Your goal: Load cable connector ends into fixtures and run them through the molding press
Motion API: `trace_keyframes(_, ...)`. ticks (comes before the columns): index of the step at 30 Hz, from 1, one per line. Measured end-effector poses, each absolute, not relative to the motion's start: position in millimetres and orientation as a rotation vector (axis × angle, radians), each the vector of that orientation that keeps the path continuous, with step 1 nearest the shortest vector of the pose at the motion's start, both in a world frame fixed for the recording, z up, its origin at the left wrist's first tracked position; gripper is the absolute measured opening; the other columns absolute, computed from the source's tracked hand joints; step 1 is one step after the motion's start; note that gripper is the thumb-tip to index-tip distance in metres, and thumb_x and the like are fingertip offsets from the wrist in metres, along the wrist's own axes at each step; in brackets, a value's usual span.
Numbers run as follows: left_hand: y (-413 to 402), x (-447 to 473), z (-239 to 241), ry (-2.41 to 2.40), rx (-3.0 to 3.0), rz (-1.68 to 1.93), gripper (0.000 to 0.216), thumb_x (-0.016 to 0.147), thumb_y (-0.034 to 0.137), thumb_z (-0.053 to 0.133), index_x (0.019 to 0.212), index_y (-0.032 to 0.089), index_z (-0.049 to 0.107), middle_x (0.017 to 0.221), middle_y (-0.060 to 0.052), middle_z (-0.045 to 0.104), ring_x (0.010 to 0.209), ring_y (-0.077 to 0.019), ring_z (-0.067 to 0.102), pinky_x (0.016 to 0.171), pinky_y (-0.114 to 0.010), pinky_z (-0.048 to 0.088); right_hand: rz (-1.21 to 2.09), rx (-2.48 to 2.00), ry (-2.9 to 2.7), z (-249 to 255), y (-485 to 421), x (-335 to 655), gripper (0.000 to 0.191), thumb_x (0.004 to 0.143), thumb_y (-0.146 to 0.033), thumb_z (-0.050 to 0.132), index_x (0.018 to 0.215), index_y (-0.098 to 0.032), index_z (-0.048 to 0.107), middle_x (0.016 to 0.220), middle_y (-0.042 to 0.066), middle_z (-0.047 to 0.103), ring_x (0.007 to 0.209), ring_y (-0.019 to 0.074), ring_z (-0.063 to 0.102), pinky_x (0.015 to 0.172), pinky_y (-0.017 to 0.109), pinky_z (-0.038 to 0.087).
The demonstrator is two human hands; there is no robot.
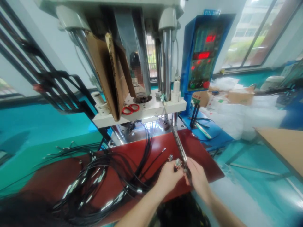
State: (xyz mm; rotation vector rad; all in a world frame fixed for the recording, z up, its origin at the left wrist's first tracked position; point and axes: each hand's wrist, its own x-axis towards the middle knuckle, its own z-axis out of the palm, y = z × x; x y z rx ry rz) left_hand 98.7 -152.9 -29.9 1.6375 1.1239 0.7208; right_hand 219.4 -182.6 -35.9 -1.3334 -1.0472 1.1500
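My left hand (169, 178) is closed around a bunch of black cables, whose metal connector ends (178, 163) stick up by the thumb. Close beside it, my right hand (198, 177) grips a long, narrow dark metal bar (180, 145) with notches along it. The bar slants away from me, its far end close to the press bed. Left fingertips meet the bar's near end, but whether they hold it I cannot tell. More black cables (101, 170) lie coiled on the red-brown board (201, 151), and some run to the press (142, 108).
Red-handled scissors (130, 109) and folded cardboard (106, 75) sit on the press plate. A blue control box (201, 53) with red displays stands right. Tools (203, 130) rest on a blue shelf (219, 138). White bags (236, 116) and a tabletop (284, 145) lie farther right.
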Motion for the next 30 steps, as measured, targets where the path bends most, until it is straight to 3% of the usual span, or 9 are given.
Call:
trace_keyframes(12, -152, 101, -35, 1.124, 1.583, 0.689, 0.013, 0.071, 0.022, 0.044, 0.064, 0.016, 0.052, 0.061, 0.0, 0.056, 0.06, -0.0118, 0.048, 0.058, -0.022, 0.036, 0.996, -1.442, -1.184, -46, -183, 219, 0.045, 0.085, -0.046, 0.038, 0.111, -0.011, 0.05, 0.043, -0.007, 0.043, 0.039, 0.0097, 0.041, 0.042, 0.02, 0.036)
trace_keyframes(17, -153, 99, -29, 1.024, 1.462, 0.677, 0.012, 0.074, 0.024, 0.043, 0.065, 0.016, 0.047, 0.05, 0.004, 0.047, 0.044, -0.0081, 0.041, 0.045, -0.02, 0.032, 0.985, -1.432, -1.232, -48, -181, 220, 0.046, 0.084, -0.047, 0.038, 0.11, -0.011, 0.051, 0.046, -0.006, 0.045, 0.039, 0.0098, 0.042, 0.041, 0.021, 0.037)
trace_keyframes(25, -143, 90, -15, 1.005, 1.154, 0.838, 0.014, 0.075, 0.032, 0.048, 0.079, 0.02, 0.041, 0.051, 0.009, 0.037, 0.038, -0.004, 0.028, 0.034, -0.015, 0.019, 1.124, -1.344, -0.942, -45, -183, 222, 0.048, 0.08, -0.049, 0.045, 0.114, -0.016, 0.046, 0.05, -0.006, 0.049, 0.035, 0.009, 0.043, 0.033, 0.019, 0.035)
trace_keyframes(30, -144, 98, -9, 1.007, 1.098, 0.589, 0.015, 0.062, 0.023, 0.057, 0.063, 0.018, 0.042, 0.038, 0.01, 0.034, 0.033, -0.0029, 0.025, 0.033, -0.016, 0.016, 1.156, -1.323, -0.999, -44, -185, 224, 0.047, 0.082, -0.047, 0.045, 0.117, -0.016, 0.045, 0.044, -0.006, 0.048, 0.034, 0.0082, 0.041, 0.033, 0.018, 0.033)
